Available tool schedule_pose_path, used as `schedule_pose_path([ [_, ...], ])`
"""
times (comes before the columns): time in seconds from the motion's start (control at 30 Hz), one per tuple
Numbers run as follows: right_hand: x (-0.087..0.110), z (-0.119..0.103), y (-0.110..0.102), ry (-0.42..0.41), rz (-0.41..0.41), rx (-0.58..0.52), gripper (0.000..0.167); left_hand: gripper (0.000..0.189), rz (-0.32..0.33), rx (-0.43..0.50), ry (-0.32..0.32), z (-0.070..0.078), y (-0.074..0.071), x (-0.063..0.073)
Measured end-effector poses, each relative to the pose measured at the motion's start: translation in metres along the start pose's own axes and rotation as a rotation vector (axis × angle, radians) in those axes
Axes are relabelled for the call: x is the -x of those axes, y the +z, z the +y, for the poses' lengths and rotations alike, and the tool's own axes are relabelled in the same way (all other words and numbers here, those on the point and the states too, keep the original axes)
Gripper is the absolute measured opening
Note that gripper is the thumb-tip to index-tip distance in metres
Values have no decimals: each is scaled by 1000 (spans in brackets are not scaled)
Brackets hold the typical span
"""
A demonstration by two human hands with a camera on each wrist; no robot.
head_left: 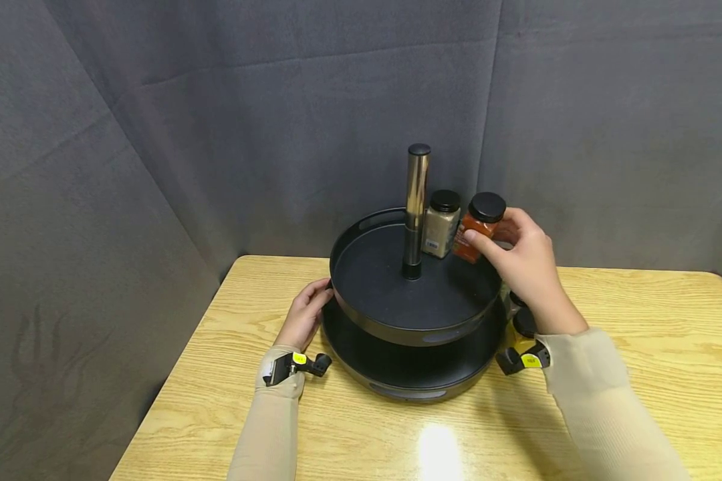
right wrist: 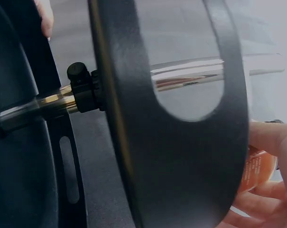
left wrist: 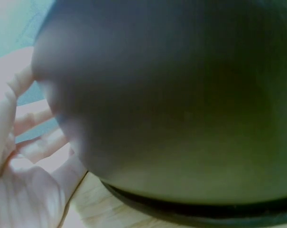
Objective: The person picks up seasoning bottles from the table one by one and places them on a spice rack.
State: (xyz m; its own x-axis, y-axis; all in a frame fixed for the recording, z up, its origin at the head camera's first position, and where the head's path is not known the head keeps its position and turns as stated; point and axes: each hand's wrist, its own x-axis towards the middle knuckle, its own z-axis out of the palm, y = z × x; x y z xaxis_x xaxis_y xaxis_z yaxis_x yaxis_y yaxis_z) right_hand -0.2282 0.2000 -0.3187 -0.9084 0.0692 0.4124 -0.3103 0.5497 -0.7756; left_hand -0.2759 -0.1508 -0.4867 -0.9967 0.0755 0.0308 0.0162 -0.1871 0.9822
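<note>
The right hand (head_left: 526,257) reaches in from five o'clock, its grip pinched, thumb in front and fingers behind, on a red-orange jar (head_left: 481,227) tilted over the upper tray's (head_left: 379,280) two o'clock, beside a pale jar (head_left: 440,227). Base contact is unclear. The left hand (head_left: 303,312), grip loose, fingers extended, touches the tray's rim at nine o'clock.
</note>
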Motion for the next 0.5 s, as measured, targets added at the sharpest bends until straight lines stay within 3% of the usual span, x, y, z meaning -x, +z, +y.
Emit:
schedule_pose_path([
  [0.5,-4,-6,6,32,-111,189,57,35,-6,16,12,-3,4,-1],
])
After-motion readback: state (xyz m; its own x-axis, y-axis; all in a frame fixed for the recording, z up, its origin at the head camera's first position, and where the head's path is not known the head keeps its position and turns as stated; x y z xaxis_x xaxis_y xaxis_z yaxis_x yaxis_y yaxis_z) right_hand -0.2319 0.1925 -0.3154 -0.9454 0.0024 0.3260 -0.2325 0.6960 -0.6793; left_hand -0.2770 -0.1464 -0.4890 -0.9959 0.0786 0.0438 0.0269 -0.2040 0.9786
